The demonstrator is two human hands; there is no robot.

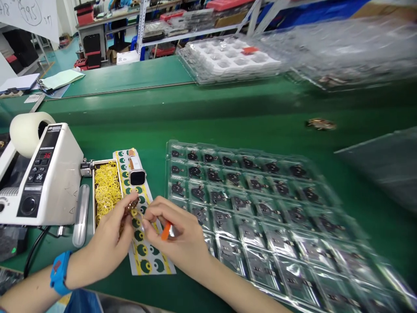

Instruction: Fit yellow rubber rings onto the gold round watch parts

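Observation:
My left hand (109, 230) is closed round a small brown, metallic-looking part (133, 204) with a yellow piece at its lower side. The fingers hide most of that part. My right hand (182, 237) pinches a slim tool with an orange end (166, 230), its tip by the yellow piece; the tool's kind does not show clearly. Under both hands lies a white sheet with green and yellow stickers (143, 265). Left of it is a narrow box (94, 195) full of thin yellow pieces (107, 187). A smartwatch (137, 177) rests on the sheet's upper part.
On the left stands a white tape dispenser (61, 174) with a tape roll (29, 130). Clear blister trays with black parts (241, 202) spread across the right. A loose metallic part (321, 124) lies farther back. Stacked plastic trays (228, 56) line the raised ledge.

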